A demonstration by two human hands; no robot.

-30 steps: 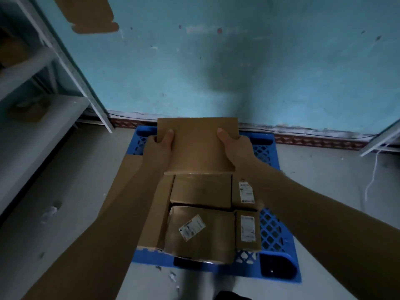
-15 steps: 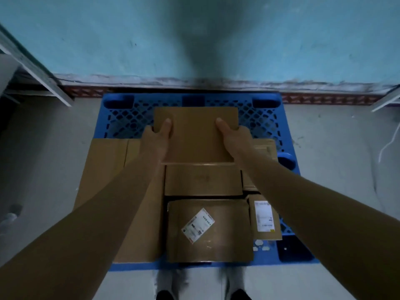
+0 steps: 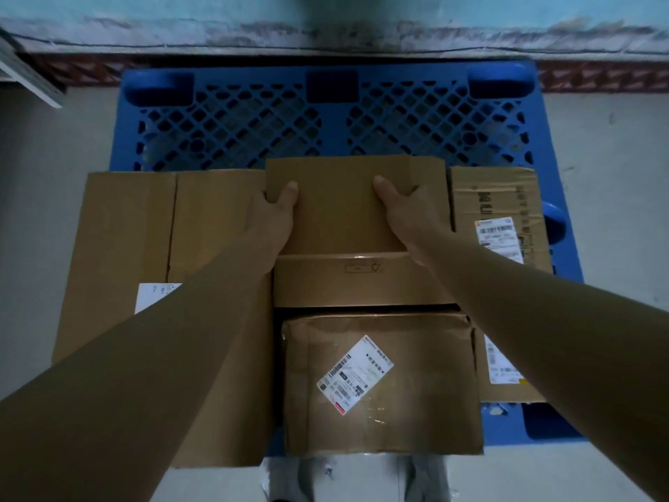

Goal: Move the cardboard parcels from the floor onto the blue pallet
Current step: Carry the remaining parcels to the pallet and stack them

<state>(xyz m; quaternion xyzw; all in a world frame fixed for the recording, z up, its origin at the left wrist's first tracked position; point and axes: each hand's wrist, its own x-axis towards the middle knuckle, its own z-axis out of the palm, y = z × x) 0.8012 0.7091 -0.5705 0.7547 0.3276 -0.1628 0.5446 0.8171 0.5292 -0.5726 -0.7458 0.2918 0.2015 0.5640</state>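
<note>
A plain flat cardboard parcel (image 3: 340,201) is low over the blue pallet (image 3: 325,117), behind the other parcels. My left hand (image 3: 277,211) grips its left edge, thumb on top. My right hand (image 3: 402,208) grips its right side the same way. Just in front lies a plain brown parcel (image 3: 362,284), then a labelled parcel (image 3: 380,382). A large long box (image 3: 144,255) fills the pallet's left side. Two labelled parcels (image 3: 499,211) sit on the right, the nearer one (image 3: 503,378) partly hidden by my right arm.
The pallet stands against a pale blue wall (image 3: 325,5) with a worn skirting strip. Bare grey floor (image 3: 47,168) lies to both sides. A white shelf leg (image 3: 25,77) shows at the far left. The pallet's open lattice shows at the back.
The view has tilted down and come closer to the pallet. My hands have brought the flat parcel down and nearer, to just behind the plain brown parcel.
</note>
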